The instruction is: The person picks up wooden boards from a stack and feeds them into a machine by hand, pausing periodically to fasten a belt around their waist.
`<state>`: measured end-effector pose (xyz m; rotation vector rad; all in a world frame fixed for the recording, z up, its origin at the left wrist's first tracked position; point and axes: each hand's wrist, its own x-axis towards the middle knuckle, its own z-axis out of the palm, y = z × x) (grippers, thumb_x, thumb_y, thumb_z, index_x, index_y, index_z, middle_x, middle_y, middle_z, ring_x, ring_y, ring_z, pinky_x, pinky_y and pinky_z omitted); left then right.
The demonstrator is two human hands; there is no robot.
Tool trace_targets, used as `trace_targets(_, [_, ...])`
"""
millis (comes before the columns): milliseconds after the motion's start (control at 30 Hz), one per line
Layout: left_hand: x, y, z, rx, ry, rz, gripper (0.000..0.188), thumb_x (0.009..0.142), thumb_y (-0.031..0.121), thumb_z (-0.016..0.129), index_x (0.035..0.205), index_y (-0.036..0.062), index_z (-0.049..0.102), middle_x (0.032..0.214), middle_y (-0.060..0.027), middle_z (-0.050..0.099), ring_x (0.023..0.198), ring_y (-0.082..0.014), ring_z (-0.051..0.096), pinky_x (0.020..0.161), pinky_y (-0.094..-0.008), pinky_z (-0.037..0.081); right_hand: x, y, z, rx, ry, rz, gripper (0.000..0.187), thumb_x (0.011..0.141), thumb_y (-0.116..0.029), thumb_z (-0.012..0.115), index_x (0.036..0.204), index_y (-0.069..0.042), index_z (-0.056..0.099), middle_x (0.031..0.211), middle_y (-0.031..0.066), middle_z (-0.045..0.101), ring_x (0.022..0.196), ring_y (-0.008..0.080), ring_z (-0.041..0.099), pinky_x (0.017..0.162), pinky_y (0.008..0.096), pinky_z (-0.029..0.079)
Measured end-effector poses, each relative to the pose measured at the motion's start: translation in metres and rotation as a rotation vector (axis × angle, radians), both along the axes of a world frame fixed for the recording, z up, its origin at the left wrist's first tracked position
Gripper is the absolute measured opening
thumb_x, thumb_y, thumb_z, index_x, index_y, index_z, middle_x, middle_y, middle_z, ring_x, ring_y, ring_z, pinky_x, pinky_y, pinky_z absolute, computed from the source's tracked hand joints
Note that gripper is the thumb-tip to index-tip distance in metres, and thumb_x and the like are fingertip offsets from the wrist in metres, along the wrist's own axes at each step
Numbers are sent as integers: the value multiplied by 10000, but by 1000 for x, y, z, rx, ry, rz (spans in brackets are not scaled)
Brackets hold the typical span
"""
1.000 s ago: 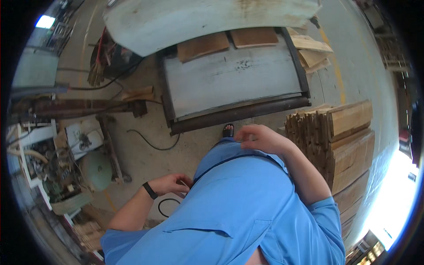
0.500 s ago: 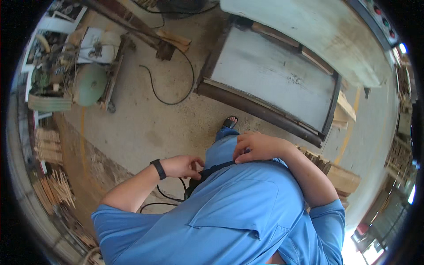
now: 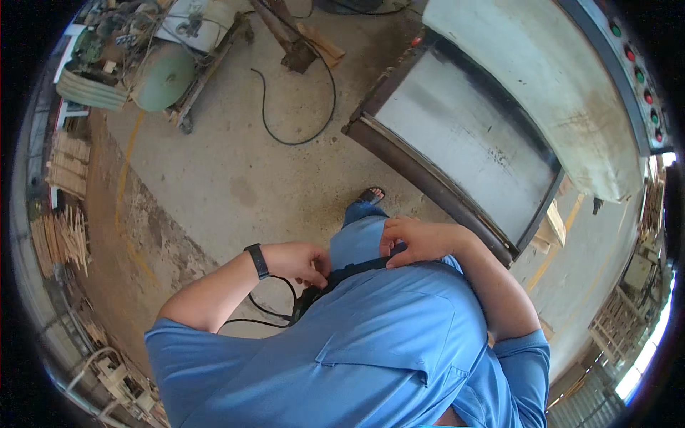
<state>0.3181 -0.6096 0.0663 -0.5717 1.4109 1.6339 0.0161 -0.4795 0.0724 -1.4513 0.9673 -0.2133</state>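
Note:
Both of my hands are at my waist, on a black belt (image 3: 364,267) worn over a blue shirt (image 3: 385,328). My left hand (image 3: 308,264), with a dark watch (image 3: 257,261) on its wrist, has its fingers curled against the belt's left part. Beside it a black pouch or device (image 3: 305,302) hangs from the belt, and black cables (image 3: 271,311) loop out of it. My right hand (image 3: 417,241) rests at the belt's front right, thumb and fingers bent around its edge. What lies inside the fingers of either hand is hidden.
Ahead to the right stands a large machine with a grey metal bed (image 3: 464,135), a pale hood (image 3: 549,78) and a button panel (image 3: 638,78). A black hose (image 3: 282,141) lies on the concrete floor. A wheeled machine (image 3: 164,77) stands far left, near stacked wood (image 3: 69,164).
My body has turned to the right, so the surroundings have shifted in view. My right hand's fingers have moved slightly at the belt; both hands remain at the waist.

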Motion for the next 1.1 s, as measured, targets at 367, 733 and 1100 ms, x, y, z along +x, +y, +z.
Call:
trace_targets(367, [5,16,6,-18,123,454,245,909,86,774,1141,50,702,915,-28,720,839,-125,677,747,-287,562,12,-19,-6,0,-50,4,271,910,-353,748,1021,-106,739,1007,97,634,1054,268,598,966,394,459])
trace_targets(733, [21,18,-12,206,30,819,264,923,33,719,1184,-2,693,964,-49,701,818,-130,657,716,-284,568,18,-38,-4,54,-72,36,241,934,-267,734,1060,-63,720,1057,94,606,1029,246,590,933,358,480])
trace_targets(1100, [14,1,6,57,23,580,284,947,62,711,1221,-11,690,948,-59,725,795,-139,683,729,-294,589,37,-53,5,-189,64,87,179,914,-237,711,938,-64,671,963,75,629,931,250,617,933,389,440])
